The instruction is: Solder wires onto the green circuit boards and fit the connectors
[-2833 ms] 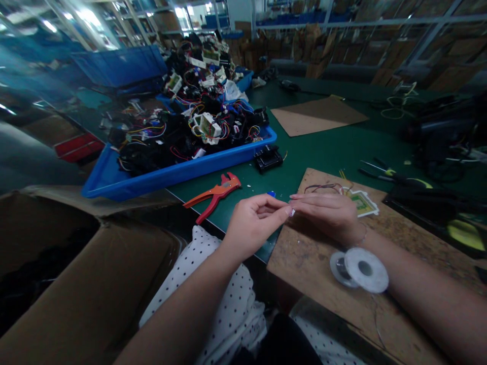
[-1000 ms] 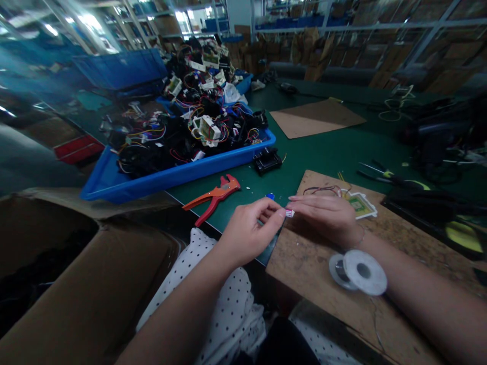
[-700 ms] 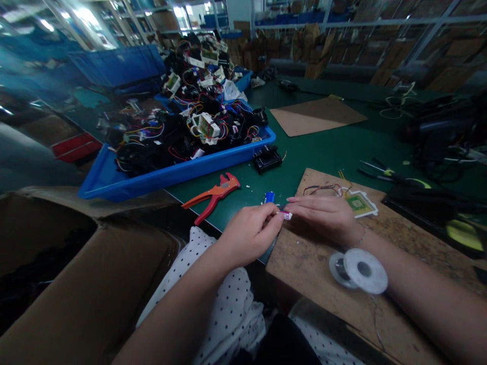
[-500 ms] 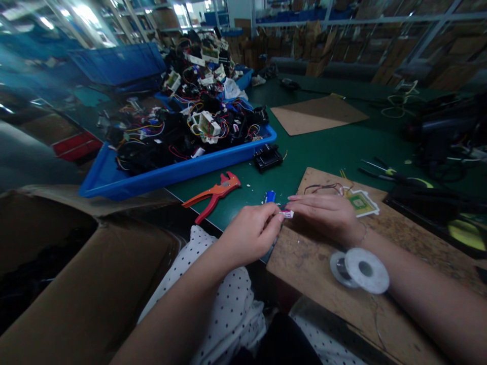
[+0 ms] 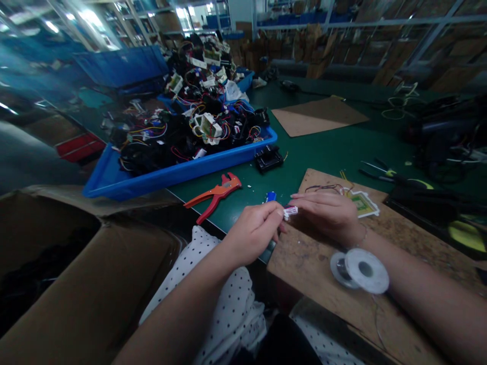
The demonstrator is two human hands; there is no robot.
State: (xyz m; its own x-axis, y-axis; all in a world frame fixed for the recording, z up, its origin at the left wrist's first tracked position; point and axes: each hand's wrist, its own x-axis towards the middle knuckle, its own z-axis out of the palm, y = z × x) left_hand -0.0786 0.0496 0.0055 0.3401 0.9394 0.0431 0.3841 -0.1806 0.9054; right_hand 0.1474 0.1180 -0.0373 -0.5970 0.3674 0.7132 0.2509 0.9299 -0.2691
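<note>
Green worktop [image 5: 331, 149] stretches across a dim workshop, with metal shelving and stacked cartons behind it. At the middle of the work is a small white piece [image 5: 291, 210] with pinkish marks, held up near the left edge of a brown wooden board [image 5: 304, 268]. The person's left hand [image 5: 256, 228] has it pinched between thumb and forefinger, the other fingers curled underneath. The right hand [image 5: 331, 213] is held flat, its fingers straight and close together, with the tips just beside the white piece; whether it grips anything cannot be told, as the palm is turned away.

Just past the left hand's knuckles, a blue object [image 5: 271, 196] shows on the green surface. Dark wires [image 5: 323, 187] and a circuit board in a white frame [image 5: 363, 204] lie on the wooden board beyond the right hand, and a spool [image 5: 365, 269] rests on it near the right forearm. To the left of the left hand lie orange-and-red pliers [image 5: 216, 195]. Farther off, a black plastic part [image 5: 268, 158] sits just outside a blue tray [image 5: 182, 173] heaped with wired parts. A cardboard sheet [image 5: 319, 117] lies farther back, and a pair of cutters [image 5: 391, 174] lies to the right, beyond the wooden board.
</note>
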